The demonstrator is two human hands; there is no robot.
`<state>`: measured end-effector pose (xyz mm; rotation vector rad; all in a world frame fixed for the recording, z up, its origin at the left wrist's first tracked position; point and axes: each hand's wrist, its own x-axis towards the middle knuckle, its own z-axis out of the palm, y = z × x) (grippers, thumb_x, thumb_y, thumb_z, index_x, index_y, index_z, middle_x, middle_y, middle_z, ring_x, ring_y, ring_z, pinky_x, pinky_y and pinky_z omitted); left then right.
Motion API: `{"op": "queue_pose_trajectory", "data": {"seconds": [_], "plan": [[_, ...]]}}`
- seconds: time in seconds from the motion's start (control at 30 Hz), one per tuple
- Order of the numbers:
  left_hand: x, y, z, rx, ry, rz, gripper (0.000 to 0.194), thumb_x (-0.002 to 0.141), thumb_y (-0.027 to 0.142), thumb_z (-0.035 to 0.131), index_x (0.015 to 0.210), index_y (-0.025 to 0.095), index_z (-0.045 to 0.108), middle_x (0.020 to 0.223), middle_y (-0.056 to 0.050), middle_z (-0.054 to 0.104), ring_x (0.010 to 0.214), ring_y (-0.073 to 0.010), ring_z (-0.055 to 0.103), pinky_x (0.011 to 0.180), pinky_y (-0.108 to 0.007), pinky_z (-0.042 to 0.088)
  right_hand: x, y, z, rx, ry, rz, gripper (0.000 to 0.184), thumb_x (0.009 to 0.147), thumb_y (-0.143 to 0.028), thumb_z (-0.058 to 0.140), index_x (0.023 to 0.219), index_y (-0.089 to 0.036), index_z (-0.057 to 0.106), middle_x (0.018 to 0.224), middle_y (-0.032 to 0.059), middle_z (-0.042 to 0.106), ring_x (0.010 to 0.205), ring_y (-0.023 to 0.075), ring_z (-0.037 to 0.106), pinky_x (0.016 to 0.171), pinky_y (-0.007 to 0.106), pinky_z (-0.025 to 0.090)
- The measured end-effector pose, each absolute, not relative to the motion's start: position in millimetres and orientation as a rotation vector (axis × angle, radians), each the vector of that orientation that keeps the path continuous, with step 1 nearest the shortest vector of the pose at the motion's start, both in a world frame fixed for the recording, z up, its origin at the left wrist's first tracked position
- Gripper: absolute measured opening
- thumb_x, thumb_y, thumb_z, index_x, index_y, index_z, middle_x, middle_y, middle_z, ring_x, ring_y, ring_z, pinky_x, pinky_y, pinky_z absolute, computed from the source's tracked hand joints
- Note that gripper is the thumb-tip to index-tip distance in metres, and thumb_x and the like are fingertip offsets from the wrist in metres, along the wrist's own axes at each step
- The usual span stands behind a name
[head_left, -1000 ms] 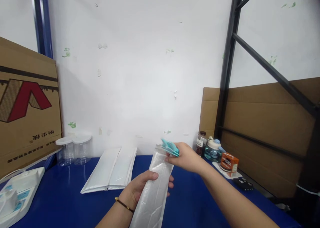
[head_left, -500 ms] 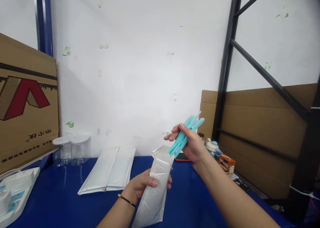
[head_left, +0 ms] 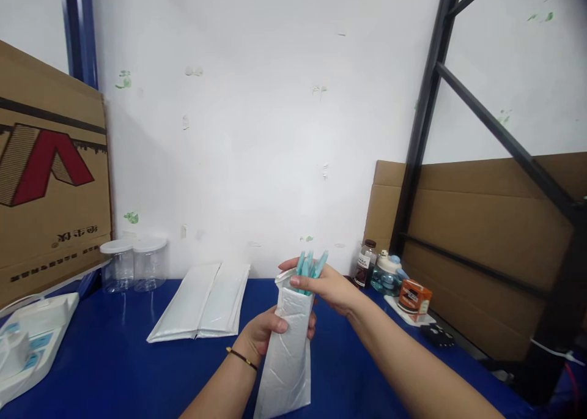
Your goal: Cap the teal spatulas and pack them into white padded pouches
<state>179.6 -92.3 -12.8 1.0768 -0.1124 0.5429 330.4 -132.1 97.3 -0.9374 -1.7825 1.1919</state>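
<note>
A narrow white padded mailer (head_left: 290,361) stands nearly upright over the table, its mouth at the top. My left hand (head_left: 265,332) is wrapped round its upper part, thumb in front and fingers behind. At the mouth, my right hand (head_left: 329,284) pinches a bundle of thin teal strips (head_left: 306,265), thumb over the front. The strips' upper ends poke out above the mailer; their lower ends are inside it, out of sight. What exactly the strips are I cannot make out. Two more flat white mailers (head_left: 183,306) lie side by side to the left.
Two clear jars (head_left: 150,266) with white lids stand at the back left, near a large cardboard box (head_left: 55,217). A white device (head_left: 43,321) is at the left edge. On the right are a brown bottle (head_left: 364,265), a blue bottle (head_left: 385,278) and an orange box (head_left: 414,298).
My right hand has come down and left with the teal strips, and their lower ends have gone into the mailer's mouth. My left hand keeps its grip on the mailer.
</note>
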Motion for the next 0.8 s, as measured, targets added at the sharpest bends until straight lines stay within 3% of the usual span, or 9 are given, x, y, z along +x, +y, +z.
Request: {"op": "queue_pose_trajectory", "data": {"seconds": [0.13, 0.27, 0.37, 0.43, 0.53, 0.63, 0.73, 0.8], "plan": [[179.8, -93.5, -14.7, 1.042, -0.136, 0.561, 0.069, 0.054, 0.025, 0.064, 0.120, 0.011, 0.047, 0.097, -0.010, 0.056, 0.086, -0.0208, 0.055, 0.079, -0.034, 0.040, 333.7, -130.4, 95.9, -0.840, -1.780, 1.235, 0.051, 0.067, -0.038, 0.072, 0.112, -0.019, 0.057, 0.084, 0.0031, 0.061, 0.065, 0.0112, 0.051, 0.047, 0.017, 0.036], [176.1, -94.5, -15.7, 0.996, -0.174, 0.549, 0.072, 0.055, 0.025, 0.064, 0.124, 0.013, 0.045, 0.103, -0.010, 0.058, 0.091, -0.0227, 0.056, 0.085, -0.037, 0.039, 336.9, -126.7, 94.1, -0.852, -1.806, 1.172, 0.043, 0.075, -0.042, 0.062, 0.109, -0.018, 0.059, 0.080, 0.0028, 0.061, 0.057, 0.0096, 0.048, 0.049, 0.020, 0.039], [170.1, -93.0, -16.7, 0.964, -0.118, 0.469, 0.075, 0.058, 0.030, 0.065, 0.126, 0.007, 0.043, 0.114, -0.016, 0.057, 0.103, -0.0288, 0.054, 0.094, -0.042, 0.033, 342.6, -118.6, 90.4, -0.974, -1.861, 0.903, 0.034, 0.077, -0.042, 0.059, 0.095, -0.014, 0.066, 0.076, 0.0038, 0.064, 0.061, 0.0125, 0.052, 0.056, 0.024, 0.042], [166.1, -91.0, -17.8, 0.953, 0.017, 0.503, 0.066, 0.066, 0.034, 0.064, 0.123, 0.005, 0.046, 0.111, -0.019, 0.060, 0.104, -0.0305, 0.055, 0.094, -0.043, 0.033, 348.3, -112.1, 87.0, -1.057, -1.843, 0.683, 0.031, 0.076, -0.041, 0.060, 0.088, -0.014, 0.069, 0.078, 0.0048, 0.066, 0.066, 0.0149, 0.054, 0.061, 0.026, 0.043], [162.6, -87.5, -21.4, 0.933, 0.290, 0.736, 0.044, 0.077, 0.031, 0.060, 0.114, 0.008, 0.053, 0.096, -0.014, 0.067, 0.089, -0.0249, 0.063, 0.085, -0.038, 0.042, 357.3, -106.2, 81.7, -1.047, -1.839, 0.566, 0.032, 0.078, -0.043, 0.057, 0.089, -0.015, 0.070, 0.082, 0.0060, 0.066, 0.073, 0.0173, 0.056, 0.067, 0.028, 0.044], [163.0, -85.2, -27.6, 0.893, 0.407, 0.791, 0.031, 0.079, 0.031, 0.060, 0.100, 0.009, 0.058, 0.077, -0.008, 0.068, 0.066, -0.0170, 0.064, 0.067, -0.028, 0.047, 364.1, -107.6, 77.0, -0.817, -2.008, 0.696, 0.035, 0.076, -0.044, 0.060, 0.097, -0.018, 0.068, 0.099, 0.0086, 0.063, 0.090, 0.0201, 0.056, 0.079, 0.032, 0.044], [167.9, -85.9, -34.9, 0.827, 0.322, 0.605, 0.029, 0.082, 0.038, 0.055, 0.088, 0.010, 0.060, 0.058, -0.001, 0.060, 0.043, -0.0096, 0.055, 0.046, -0.020, 0.041, 365.6, -112.4, 71.8, -0.618, -2.166, 0.768, 0.046, 0.064, -0.042, 0.073, 0.105, -0.022, 0.066, 0.114, 0.0097, 0.058, 0.107, 0.0231, 0.051, 0.092, 0.036, 0.038], [172.8, -88.5, -38.4, 0.783, 0.177, 0.433, 0.029, 0.084, 0.040, 0.049, 0.089, 0.013, 0.059, 0.051, 0.003, 0.053, 0.034, -0.0070, 0.047, 0.036, -0.018, 0.033, 363.9, -114.8, 67.2, -0.603, -2.191, 0.772, 0.044, 0.063, -0.041, 0.074, 0.102, -0.021, 0.067, 0.109, 0.0091, 0.061, 0.108, 0.0238, 0.049, 0.093, 0.037, 0.037]]}}
